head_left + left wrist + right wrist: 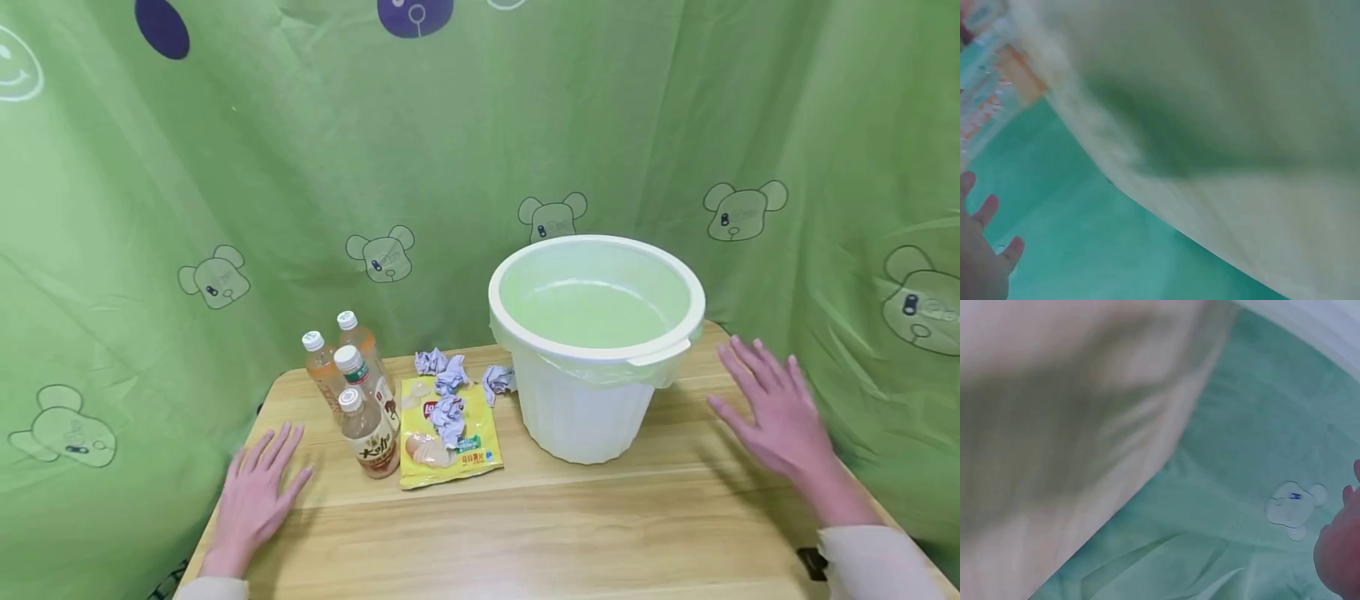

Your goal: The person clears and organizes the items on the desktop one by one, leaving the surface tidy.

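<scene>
My left hand (257, 492) is at the table's left edge with its fingers spread, holding nothing. Nearest to it stand several plastic bottles with white caps, the front one a dark-labelled bottle (371, 437). Beside them a yellow chip bag (457, 463) lies flat, with a crumpled paper ball (448, 419) on it. More crumpled paper (498, 382) lies along its far side. A white bucket (585, 417), lined with a thin clear bag, stands right of the chip bag. To the bucket's right my right hand (776, 412) hovers with spread fingers, apart from it and holding nothing.
The wooden table (540, 533) is bounded at the back and sides by a green curtain (450, 150) printed with bear faces. A small black object (812, 563) sits at the table's right edge by the sleeve.
</scene>
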Motion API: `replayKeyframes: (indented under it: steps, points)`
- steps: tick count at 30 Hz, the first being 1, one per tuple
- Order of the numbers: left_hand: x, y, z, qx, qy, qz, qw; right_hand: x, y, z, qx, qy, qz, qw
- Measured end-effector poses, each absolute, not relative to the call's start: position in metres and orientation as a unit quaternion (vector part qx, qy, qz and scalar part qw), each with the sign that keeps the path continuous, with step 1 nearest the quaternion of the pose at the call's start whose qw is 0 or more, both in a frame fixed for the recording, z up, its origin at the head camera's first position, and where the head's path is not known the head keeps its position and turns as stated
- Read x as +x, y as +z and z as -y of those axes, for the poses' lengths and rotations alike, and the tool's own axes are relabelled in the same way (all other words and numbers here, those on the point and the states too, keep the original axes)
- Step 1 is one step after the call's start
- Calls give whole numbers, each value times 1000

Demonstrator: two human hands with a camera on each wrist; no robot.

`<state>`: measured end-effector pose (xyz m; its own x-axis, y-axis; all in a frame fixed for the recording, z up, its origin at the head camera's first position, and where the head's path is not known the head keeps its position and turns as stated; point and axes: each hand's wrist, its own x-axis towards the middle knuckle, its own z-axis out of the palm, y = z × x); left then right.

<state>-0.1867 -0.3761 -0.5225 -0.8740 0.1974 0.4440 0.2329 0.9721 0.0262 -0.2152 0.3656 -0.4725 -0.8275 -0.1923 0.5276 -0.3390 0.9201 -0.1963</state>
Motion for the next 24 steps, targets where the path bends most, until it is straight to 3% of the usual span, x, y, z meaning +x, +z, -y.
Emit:
replayKeyframes:
  steps: [7,16,24]
  points:
    - [-194,-504,339,-69,-182,952,237,-212,-424,-342,156,343,872,313]
    - [-200,-479,292,-88,-288,911,283,-212,-377,-302,169,437,830,303]
    - [-205,-472,269,-123,-292,894,317,-218,-363,-276,175,450,829,282]
